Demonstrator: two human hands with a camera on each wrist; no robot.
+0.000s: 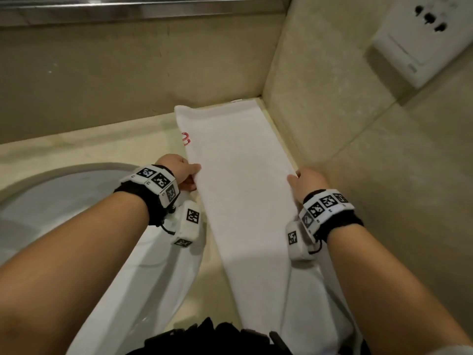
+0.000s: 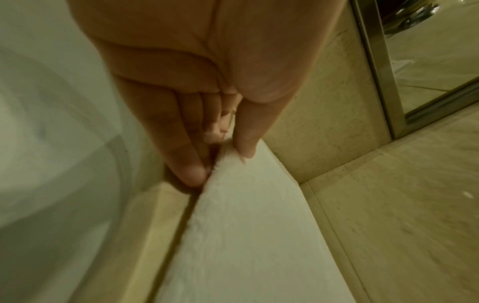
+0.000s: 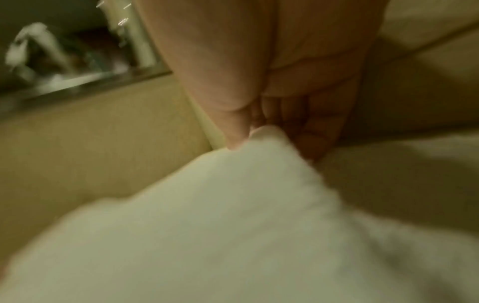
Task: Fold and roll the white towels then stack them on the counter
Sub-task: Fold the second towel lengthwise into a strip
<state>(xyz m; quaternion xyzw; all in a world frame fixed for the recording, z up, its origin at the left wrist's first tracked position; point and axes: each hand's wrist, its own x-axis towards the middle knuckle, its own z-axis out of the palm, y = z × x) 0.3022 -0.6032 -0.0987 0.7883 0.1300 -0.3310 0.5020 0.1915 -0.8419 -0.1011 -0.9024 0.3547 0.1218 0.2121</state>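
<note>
- Where it lies on the desk [image 1: 143, 139], one towel [image 1: 238, 160] runs lengthwise away toward the wall corner.
- Left hand [image 1: 176, 170] fingers [image 2: 191, 172] pinch its left edge; right hand [image 1: 308, 181] fingers [image 3: 308, 141] pinch its right edge.

The right hand [image 3: 272, 86] pinches the white towel's [image 3: 233, 225] blurred edge.

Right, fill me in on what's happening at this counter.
A person is folding a white towel laid lengthwise on the beige counter, its far end in the wall corner. The left hand pinches the towel's left edge and the right hand pinches its right edge, about midway along. The towel is a long flat strip, not yet rolled. A sink basin sits to the left.
</note>
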